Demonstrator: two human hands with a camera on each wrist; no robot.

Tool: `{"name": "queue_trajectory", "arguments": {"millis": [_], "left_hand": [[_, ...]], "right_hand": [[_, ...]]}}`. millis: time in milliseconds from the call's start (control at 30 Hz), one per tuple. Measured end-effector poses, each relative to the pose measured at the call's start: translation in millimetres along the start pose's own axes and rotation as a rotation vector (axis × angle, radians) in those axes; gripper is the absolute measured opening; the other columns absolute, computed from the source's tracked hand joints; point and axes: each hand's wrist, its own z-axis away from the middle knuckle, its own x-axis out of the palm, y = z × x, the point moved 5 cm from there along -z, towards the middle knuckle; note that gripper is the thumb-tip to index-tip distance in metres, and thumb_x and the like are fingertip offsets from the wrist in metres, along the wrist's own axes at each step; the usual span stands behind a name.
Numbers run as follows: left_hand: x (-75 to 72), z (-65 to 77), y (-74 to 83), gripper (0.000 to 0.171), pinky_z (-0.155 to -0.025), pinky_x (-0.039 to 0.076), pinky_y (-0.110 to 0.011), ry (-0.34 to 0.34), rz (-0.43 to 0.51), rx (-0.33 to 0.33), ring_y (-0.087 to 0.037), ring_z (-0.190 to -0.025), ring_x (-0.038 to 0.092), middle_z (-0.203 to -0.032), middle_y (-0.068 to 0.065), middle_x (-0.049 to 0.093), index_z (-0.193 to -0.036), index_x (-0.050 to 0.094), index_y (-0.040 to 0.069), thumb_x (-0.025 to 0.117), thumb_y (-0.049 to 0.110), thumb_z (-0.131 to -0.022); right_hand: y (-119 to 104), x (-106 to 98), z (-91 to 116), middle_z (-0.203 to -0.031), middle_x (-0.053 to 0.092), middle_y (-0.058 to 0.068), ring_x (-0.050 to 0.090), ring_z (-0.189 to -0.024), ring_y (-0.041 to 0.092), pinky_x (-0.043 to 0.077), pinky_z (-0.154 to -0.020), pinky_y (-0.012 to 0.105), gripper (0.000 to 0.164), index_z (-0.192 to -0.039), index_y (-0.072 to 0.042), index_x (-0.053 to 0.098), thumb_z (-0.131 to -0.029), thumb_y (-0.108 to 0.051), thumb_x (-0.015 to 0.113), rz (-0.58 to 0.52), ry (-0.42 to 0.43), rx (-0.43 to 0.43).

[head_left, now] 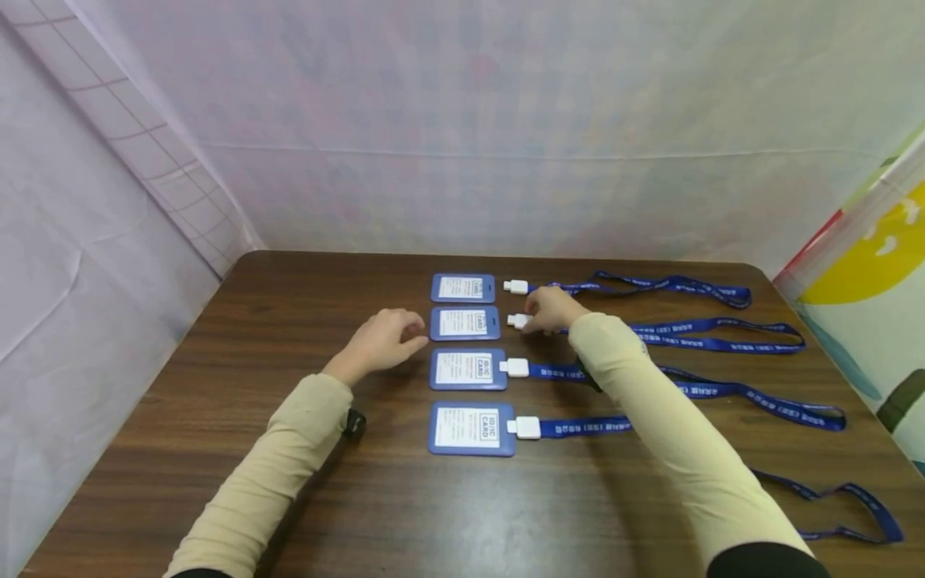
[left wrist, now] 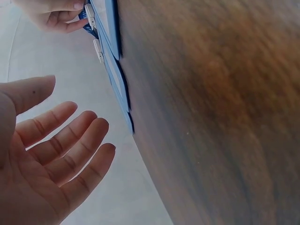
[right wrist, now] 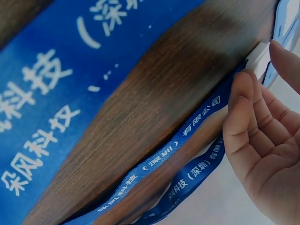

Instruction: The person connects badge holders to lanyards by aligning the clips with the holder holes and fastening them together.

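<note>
My right hand [head_left: 552, 311] pinches the white clip [head_left: 517, 321] of a blue lanyard between thumb and fingers. Just left of that clip, with a small gap, lies a blue card holder [head_left: 465, 323], second from the back. My left hand [head_left: 379, 341] hovers left of this holder with fingers loosely bent and nothing in them; its palm shows in the left wrist view. Behind it, the farthest card holder [head_left: 462, 288] lies apart from its clip [head_left: 516, 286]. The two nearer holders, one in front [head_left: 472, 429] and one behind it [head_left: 468, 369], meet their white clips at the right edge.
Blue lanyard straps with white print stretch rightward over the brown wooden table [head_left: 217, 417], including the rearmost strap [head_left: 679, 282] and the nearest loop [head_left: 867, 506]. A white cloth [head_left: 506, 144] hangs behind the table. My right forearm crosses over the nearer straps.
</note>
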Motion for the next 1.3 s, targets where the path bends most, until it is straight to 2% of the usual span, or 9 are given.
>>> {"name": "queue_trajectory", "arguments": {"millis": [300,500,867,1100,1300], "left_hand": [[-0.4,-0.5,0.6,0.028,-0.079,0.049,-0.041,-0.005,0.006,0.018,-0.027,-0.091,0.060,-0.098,-0.014,0.064,-0.103,0.062,-0.001,0.061,0.021,-0.086],[0.6,-2.9,0.2,0.028,-0.079,0.049,-0.040,-0.019,0.009,0.019,-0.027,-0.091,0.060,-0.098,-0.014,0.064,-0.103,0.062,-0.002,0.061,0.020,-0.086],[3.2,-26.5,3.5,0.026,-0.073,0.049,-0.037,-0.037,-0.029,0.058,-0.022,-0.081,0.058,-0.088,-0.010,0.063,-0.102,0.063,-0.001,0.064,0.018,-0.084],[6.2,-39.8,3.8,0.035,-0.077,0.048,-0.038,-0.099,-0.082,0.028,-0.026,-0.090,0.057,-0.101,-0.015,0.060,-0.112,0.059,-0.001,0.064,0.020,-0.085],[8.4,-46.6,-0.2,0.042,-0.088,0.044,-0.042,-0.132,-0.114,0.000,-0.029,-0.104,0.052,-0.114,-0.015,0.055,-0.116,0.058,0.000,0.067,0.022,-0.082]], "right_hand": [[5.8,5.8,-4.7,-0.065,0.058,0.006,0.053,-0.046,0.012,0.044,-0.044,0.023,0.027,-0.084,0.001,0.060,-0.074,-0.020,0.074,0.052,0.018,0.004],[8.4,6.4,-6.5,-0.068,0.059,0.008,0.055,-0.049,0.012,0.045,-0.047,0.022,0.027,-0.079,0.000,0.059,-0.074,-0.021,0.075,0.035,0.050,-0.013],[14.6,8.4,-8.2,-0.070,0.059,0.009,0.056,-0.051,0.013,0.046,-0.047,0.022,0.027,-0.078,0.000,0.057,-0.073,-0.019,0.076,0.012,0.033,-0.006],[12.6,9.7,-11.3,-0.069,0.057,0.009,0.056,-0.052,0.014,0.046,-0.048,0.023,0.026,-0.076,-0.001,0.055,-0.073,-0.017,0.076,0.009,0.038,-0.030],[12.5,12.0,-14.4,-0.070,0.058,0.009,0.056,-0.051,0.013,0.046,-0.048,0.023,0.027,-0.077,-0.001,0.055,-0.072,-0.017,0.077,0.021,0.045,-0.035]]}}
